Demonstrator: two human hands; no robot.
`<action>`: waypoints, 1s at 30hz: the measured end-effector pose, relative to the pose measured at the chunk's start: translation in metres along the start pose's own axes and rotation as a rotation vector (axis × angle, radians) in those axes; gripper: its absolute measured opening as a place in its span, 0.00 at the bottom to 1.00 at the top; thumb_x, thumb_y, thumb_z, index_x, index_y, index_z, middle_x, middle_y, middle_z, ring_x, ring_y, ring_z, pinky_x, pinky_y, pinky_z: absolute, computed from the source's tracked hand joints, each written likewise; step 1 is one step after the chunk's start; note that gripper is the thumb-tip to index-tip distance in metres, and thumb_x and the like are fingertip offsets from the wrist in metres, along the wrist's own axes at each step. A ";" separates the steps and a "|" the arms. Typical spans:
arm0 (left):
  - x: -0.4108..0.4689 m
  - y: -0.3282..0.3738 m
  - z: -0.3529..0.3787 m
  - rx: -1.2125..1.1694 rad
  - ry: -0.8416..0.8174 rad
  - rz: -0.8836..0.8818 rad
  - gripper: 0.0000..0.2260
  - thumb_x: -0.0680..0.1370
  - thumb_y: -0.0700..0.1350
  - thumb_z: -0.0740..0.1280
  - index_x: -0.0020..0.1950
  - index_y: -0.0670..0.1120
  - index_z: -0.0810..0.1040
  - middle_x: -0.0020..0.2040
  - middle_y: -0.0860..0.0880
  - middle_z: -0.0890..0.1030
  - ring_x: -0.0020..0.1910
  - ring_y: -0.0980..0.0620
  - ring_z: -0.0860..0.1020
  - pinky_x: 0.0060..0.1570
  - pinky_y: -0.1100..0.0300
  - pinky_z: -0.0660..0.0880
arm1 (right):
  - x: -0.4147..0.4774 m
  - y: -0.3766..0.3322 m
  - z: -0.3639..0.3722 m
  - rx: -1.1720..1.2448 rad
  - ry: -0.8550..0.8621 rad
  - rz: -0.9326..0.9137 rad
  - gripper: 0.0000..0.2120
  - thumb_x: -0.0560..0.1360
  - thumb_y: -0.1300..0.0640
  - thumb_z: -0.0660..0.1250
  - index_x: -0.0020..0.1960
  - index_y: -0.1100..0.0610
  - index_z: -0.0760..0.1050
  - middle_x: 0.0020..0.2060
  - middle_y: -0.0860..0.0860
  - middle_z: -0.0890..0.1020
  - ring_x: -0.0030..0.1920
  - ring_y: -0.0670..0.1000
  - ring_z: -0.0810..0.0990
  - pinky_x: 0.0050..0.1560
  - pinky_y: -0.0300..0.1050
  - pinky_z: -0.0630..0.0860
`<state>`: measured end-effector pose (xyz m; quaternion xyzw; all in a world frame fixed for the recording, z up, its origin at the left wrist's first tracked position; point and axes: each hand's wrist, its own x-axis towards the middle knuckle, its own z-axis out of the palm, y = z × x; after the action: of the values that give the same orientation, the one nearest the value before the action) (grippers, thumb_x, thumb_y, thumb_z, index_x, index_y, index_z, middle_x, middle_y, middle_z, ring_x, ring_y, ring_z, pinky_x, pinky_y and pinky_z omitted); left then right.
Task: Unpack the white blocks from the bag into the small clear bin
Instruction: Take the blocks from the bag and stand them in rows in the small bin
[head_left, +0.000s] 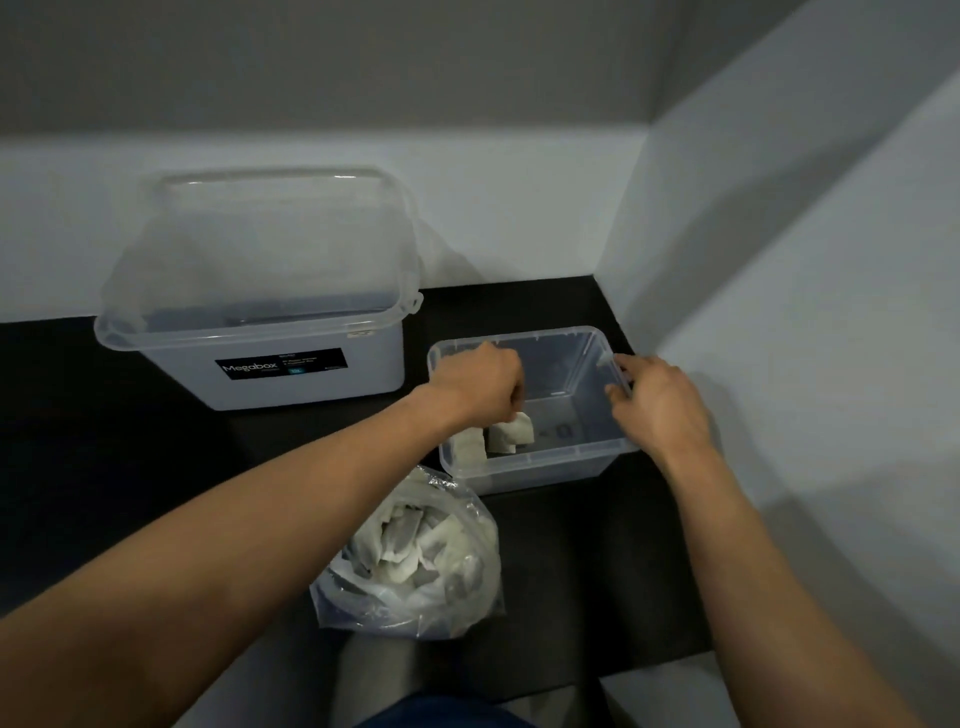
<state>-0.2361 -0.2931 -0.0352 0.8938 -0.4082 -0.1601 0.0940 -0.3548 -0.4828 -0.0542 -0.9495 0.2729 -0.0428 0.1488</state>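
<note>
The small clear bin (545, 462) stands on the dark table near the right wall. My left hand (480, 382) reaches down into it, fingers curled over a white block (511, 431); whether it still grips the block I cannot tell. A second white block (470, 447) lies in the bin's near left corner. My right hand (657, 402) pinches the bin's right rim. In front of the bin sits an open clear plastic bag (410, 561) holding several white blocks.
A large clear lidded storage box (265, 332) with a black label stands at the back left of the black table (78, 441). White walls close in at the back and right. My legs show below the table's near edge.
</note>
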 end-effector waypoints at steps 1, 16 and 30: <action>0.006 0.000 0.005 0.024 -0.040 -0.015 0.03 0.77 0.44 0.72 0.45 0.52 0.82 0.47 0.51 0.84 0.46 0.50 0.82 0.49 0.49 0.82 | -0.002 -0.001 0.000 0.008 0.000 0.006 0.15 0.81 0.55 0.67 0.67 0.56 0.78 0.58 0.60 0.81 0.57 0.64 0.80 0.55 0.56 0.79; 0.039 -0.009 0.038 0.171 -0.131 -0.101 0.09 0.79 0.46 0.70 0.57 0.48 0.78 0.51 0.47 0.78 0.50 0.45 0.80 0.51 0.49 0.79 | -0.007 -0.006 0.006 -0.025 0.055 0.033 0.19 0.84 0.53 0.62 0.74 0.52 0.72 0.59 0.56 0.80 0.57 0.60 0.80 0.46 0.46 0.70; -0.147 -0.083 -0.015 -0.257 0.500 0.044 0.09 0.79 0.53 0.71 0.56 0.51 0.82 0.44 0.54 0.80 0.41 0.56 0.77 0.41 0.55 0.77 | -0.104 -0.082 -0.008 0.367 0.318 -0.162 0.16 0.82 0.51 0.67 0.68 0.53 0.77 0.58 0.50 0.81 0.56 0.48 0.80 0.57 0.43 0.77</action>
<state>-0.2635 -0.1270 -0.0151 0.8772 -0.3681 0.0169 0.3078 -0.4027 -0.3632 -0.0219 -0.9066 0.2037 -0.2523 0.2700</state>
